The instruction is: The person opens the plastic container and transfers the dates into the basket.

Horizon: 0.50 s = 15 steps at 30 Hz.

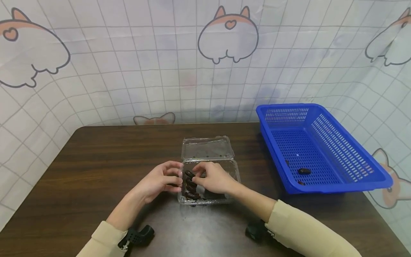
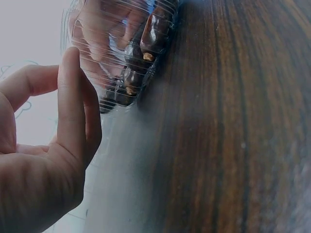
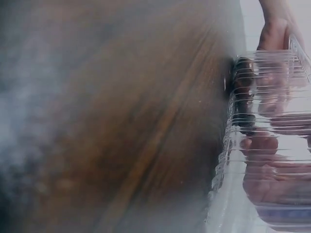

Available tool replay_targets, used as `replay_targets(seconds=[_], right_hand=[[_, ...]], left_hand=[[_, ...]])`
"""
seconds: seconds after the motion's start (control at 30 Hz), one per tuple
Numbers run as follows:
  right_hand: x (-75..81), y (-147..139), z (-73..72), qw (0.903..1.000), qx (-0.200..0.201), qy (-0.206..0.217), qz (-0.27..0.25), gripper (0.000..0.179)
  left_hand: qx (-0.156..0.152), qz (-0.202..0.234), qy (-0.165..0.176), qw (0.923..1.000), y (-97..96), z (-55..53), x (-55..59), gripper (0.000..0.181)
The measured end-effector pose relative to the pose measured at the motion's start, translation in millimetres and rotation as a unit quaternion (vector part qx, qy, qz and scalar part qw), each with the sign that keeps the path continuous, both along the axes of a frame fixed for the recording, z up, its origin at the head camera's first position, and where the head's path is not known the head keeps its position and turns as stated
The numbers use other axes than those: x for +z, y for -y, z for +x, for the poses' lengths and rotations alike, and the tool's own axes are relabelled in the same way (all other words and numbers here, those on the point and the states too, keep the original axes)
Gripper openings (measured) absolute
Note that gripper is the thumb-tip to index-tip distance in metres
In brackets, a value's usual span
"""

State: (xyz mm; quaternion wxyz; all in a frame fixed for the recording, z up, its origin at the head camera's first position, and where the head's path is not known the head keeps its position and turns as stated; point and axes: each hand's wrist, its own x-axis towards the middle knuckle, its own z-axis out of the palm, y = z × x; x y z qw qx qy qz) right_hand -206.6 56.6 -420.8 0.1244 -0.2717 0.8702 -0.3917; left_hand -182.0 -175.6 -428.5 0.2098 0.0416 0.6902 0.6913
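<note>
A clear plastic clamshell box (image 1: 208,202) stands on the table with its lid (image 1: 208,148) folded back. Dark brown dates (image 1: 192,196) lie in a row along its left side, glossy and wrinkled through the ribbed wall in the left wrist view. My left hand (image 1: 160,180) rests its loosely bent fingers against the box's left wall, holding nothing. Inside the box, my right hand (image 1: 216,178) has thumb and index fingertip pinched at a date in that row; the hand covers part of it. The right wrist view shows these fingers (image 3: 262,143) through the plastic.
To the right stands a blue perforated basket (image 1: 340,186) with a few dates (image 1: 304,171) on its floor. A dark wood-grain table (image 1: 106,160) lies under everything, and a white gridded sheet (image 1: 179,85) hangs behind it. Black straps with camera units (image 1: 141,235) sit on both wrists.
</note>
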Motion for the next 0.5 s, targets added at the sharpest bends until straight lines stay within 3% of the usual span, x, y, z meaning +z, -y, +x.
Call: replay_targets(seconds=[0.2,0.33,0.5], right_hand=[[-1.3,6.5,-2.0,0.9995,0.015,-0.015,0.023,0.026],[0.0,11.2,-2.9,0.9984,0.009,-0.038,0.04,0.018],[2.2,13.6,-2.0,0.9987,-0.002,-0.033,0.038,0.014]], left_hand=[[-0.005,0.003,0.0,1.0,0.4,0.5,0.0,0.06],[-0.004,0.005,0.0,1.0,-0.1,0.3,0.7,0.06],[-0.003,0.004,0.003,1.0,-0.3,1.1,1.0,0.059]])
